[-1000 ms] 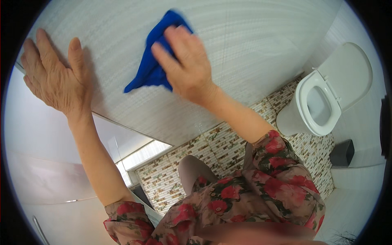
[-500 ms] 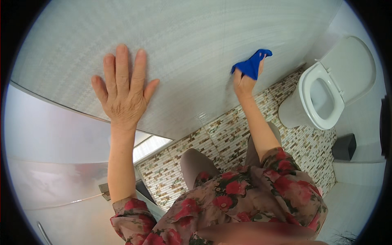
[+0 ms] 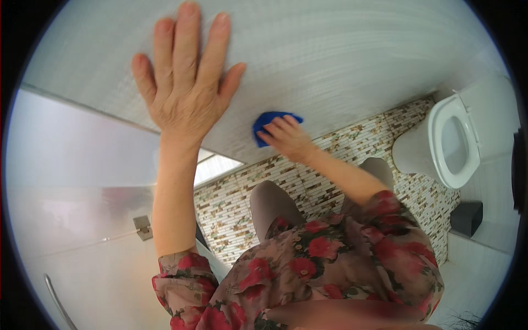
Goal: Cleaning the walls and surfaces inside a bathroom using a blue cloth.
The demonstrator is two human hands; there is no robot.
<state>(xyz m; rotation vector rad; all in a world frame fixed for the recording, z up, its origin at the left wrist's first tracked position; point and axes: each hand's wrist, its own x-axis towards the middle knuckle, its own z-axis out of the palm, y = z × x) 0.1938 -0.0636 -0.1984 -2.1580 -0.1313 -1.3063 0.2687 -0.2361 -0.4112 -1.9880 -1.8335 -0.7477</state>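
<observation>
My left hand (image 3: 187, 93) lies flat against the pale grey wall panel (image 3: 330, 49), its fingers spread and nothing in it. Lower down the same panel, to the right, my right hand (image 3: 289, 139) presses a blue cloth (image 3: 265, 122) onto the surface. Its fingers lie over the cloth, which sticks out beyond them on the left and at the top; the part under the palm is hidden.
A white toilet (image 3: 438, 137) with its lid raised stands at the right, a dark grey bin (image 3: 467, 218) beside it. Mosaic tiles (image 3: 231, 203) cover the floor below my knees. A metal hinge (image 3: 143, 227) and a curved metal handle (image 3: 58, 300) show at the lower left.
My right hand has swept the blue cloth leftward and down along the wall. The view has shifted; my left hand stays spread on the panel, now higher in the picture.
</observation>
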